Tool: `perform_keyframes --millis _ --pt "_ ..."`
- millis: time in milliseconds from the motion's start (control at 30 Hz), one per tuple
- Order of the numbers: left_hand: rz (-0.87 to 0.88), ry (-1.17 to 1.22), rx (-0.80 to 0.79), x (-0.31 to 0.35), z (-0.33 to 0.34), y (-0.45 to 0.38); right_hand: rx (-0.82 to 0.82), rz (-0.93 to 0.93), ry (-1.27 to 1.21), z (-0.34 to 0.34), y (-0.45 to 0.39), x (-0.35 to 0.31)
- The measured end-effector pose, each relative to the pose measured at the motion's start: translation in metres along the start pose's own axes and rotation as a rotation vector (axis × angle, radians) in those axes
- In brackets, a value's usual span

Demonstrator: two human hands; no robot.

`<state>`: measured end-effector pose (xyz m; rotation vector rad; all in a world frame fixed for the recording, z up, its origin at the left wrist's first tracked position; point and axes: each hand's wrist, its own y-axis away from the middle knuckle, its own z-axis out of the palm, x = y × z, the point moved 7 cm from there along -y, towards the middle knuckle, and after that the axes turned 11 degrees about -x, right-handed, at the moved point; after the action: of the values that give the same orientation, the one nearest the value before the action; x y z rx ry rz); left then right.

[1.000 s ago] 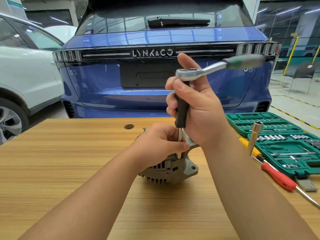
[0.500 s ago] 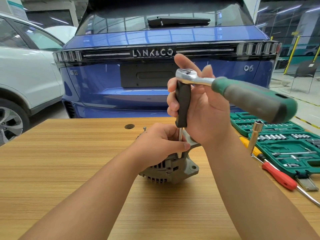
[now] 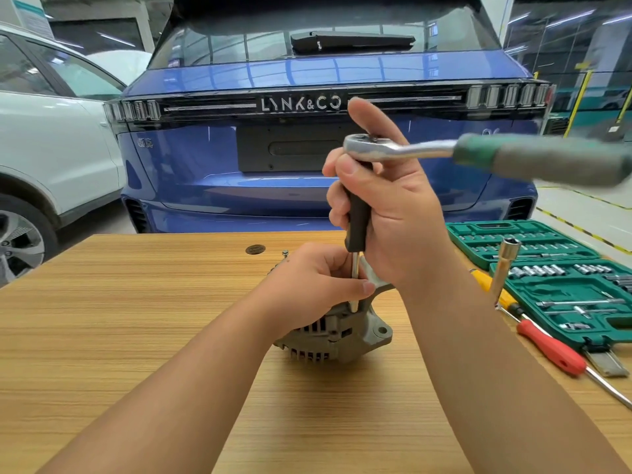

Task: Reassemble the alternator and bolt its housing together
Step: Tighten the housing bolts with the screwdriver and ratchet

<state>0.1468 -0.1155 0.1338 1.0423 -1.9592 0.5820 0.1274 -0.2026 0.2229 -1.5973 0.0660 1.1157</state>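
A grey alternator (image 3: 337,333) sits on the wooden table (image 3: 102,336). My left hand (image 3: 314,282) rests on top of it and pinches the steel shaft of an extension bar (image 3: 355,268) that stands upright on the housing. My right hand (image 3: 386,213) grips the bar's black handle (image 3: 357,220). A ratchet (image 3: 376,148) sits on the bar's top, its green-grey handle (image 3: 547,160) blurred and pointing right. The bolt under the bar is hidden.
An open green socket case (image 3: 547,268) lies at the right, with a red screwdriver (image 3: 550,350), a yellow screwdriver (image 3: 492,289) and an upright socket tool (image 3: 506,265) beside it. A loose bolt (image 3: 285,253) stands behind the alternator. A blue car (image 3: 307,138) is parked beyond the table.
The ratchet handle swung toward me half a second ago and is now back out to the right, blurred. Both hands and the alternator stay in place.
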Motion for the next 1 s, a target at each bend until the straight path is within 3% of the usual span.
perform_keyframes --millis 500,633,767,833,933,1000 --pt "0.021 -0.012 0.005 -0.001 -0.001 -0.003 -0.057 0.097 -0.228 -0.003 0.003 0.007" --pt "0.03 -0.013 0.008 0.0 0.0 -0.002 0.085 0.191 -0.26 -0.009 0.002 0.011" --pt "0.046 -0.038 -0.001 0.003 0.002 -0.002 0.331 0.167 0.057 -0.031 0.006 0.005" --pt "0.048 -0.055 0.001 0.004 0.002 -0.002 0.278 0.2 -0.031 -0.033 0.006 0.007" --pt "0.044 -0.023 -0.002 0.003 0.002 -0.001 0.073 0.161 -0.211 -0.019 0.003 0.006" --pt "0.029 0.012 -0.006 0.002 0.001 0.0 0.025 0.032 -0.056 -0.01 0.003 0.001"
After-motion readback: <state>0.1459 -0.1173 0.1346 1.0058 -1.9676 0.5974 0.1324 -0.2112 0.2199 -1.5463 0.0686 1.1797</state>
